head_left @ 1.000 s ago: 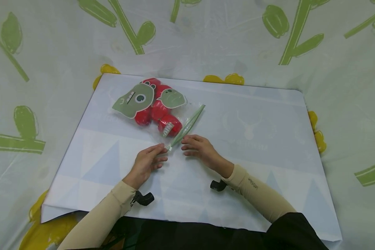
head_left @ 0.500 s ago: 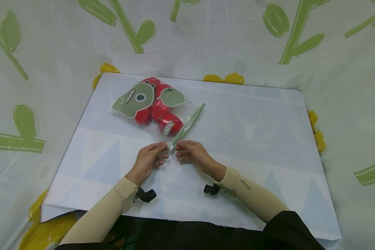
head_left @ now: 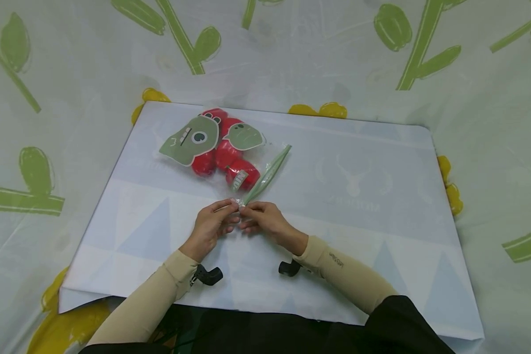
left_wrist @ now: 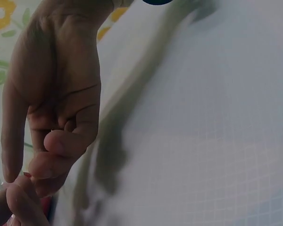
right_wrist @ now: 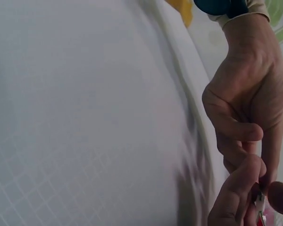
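A clear zip bag [head_left: 189,142] with green cartoon faces printed on it lies on the table, several red rounded pieces [head_left: 204,164] inside. Its green zip strip [head_left: 269,175] slants down toward the hands. My left hand [head_left: 207,227] pinches the bag's near corner between thumb and forefinger. Right beside it, my right hand [head_left: 270,222] pinches the near end of the zip strip, the fingertips of both hands almost meeting. In the left wrist view the left hand [left_wrist: 61,80] has its other fingers curled in. A small white piece [right_wrist: 260,203] shows at the right hand's fingertips [right_wrist: 266,181].
A pale cloth with blue triangles covers the table [head_left: 358,275]. Black wrist-camera mounts [head_left: 209,275] hang below both wrists. Behind and around the table runs a pale sheet [head_left: 301,59] with green leaves and yellow flowers.
My right hand has moved left and slightly nearer to me, from beside the zip strip to its near end, and its fingers have closed there. The left hand stays almost in place.
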`<state>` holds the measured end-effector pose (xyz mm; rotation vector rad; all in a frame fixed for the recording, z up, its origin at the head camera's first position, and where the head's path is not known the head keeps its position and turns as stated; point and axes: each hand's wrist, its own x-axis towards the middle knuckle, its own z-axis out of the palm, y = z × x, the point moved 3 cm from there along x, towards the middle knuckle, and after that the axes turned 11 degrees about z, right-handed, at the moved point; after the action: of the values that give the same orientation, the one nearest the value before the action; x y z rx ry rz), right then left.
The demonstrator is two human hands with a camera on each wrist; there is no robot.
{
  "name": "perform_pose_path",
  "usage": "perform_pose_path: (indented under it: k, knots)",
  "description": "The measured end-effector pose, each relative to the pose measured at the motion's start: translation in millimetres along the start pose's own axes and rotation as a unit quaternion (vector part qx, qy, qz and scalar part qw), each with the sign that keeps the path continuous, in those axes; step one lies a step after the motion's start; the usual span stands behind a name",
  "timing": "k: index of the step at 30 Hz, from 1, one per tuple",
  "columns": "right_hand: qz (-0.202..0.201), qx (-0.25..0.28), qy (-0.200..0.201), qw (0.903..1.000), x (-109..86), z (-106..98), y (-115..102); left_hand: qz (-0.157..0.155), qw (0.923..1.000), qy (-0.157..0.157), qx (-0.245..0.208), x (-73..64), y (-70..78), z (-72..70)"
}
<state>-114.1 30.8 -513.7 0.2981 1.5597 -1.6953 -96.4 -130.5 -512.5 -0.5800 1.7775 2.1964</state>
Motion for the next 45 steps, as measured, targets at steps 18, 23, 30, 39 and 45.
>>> perform_pose_path:
  k: [18, 23, 30, 39, 45]
  knots:
    - [-0.019, 0.047, -0.021, 0.9985, 3.3, -1.2, 2.0, 0.035, 0.9987, 0.005, 0.037, -1.2, 1.8, 2.5]
    - [-0.021, 0.055, -0.004, 0.9983, 6.2, -0.7, 3.7, 0.051, 0.9978, 0.009, 0.042, -0.6, 2.3, 4.7]
    - [-0.048, 0.087, 0.035, 0.9945, 4.7, 3.4, 4.4, 0.055, 0.9980, 0.010, 0.028, 0.0, 2.9, 7.3]
    - [-0.072, 0.103, 0.084, 0.9885, 6.0, 5.9, 5.7, 0.055, 0.9984, 0.012, 0.002, -2.0, 2.7, 12.0]
    - [-0.078, 0.108, 0.090, 0.9871, 4.5, 4.9, 3.7, 0.057, 0.9983, 0.012, -0.004, -2.8, 2.8, 13.4]
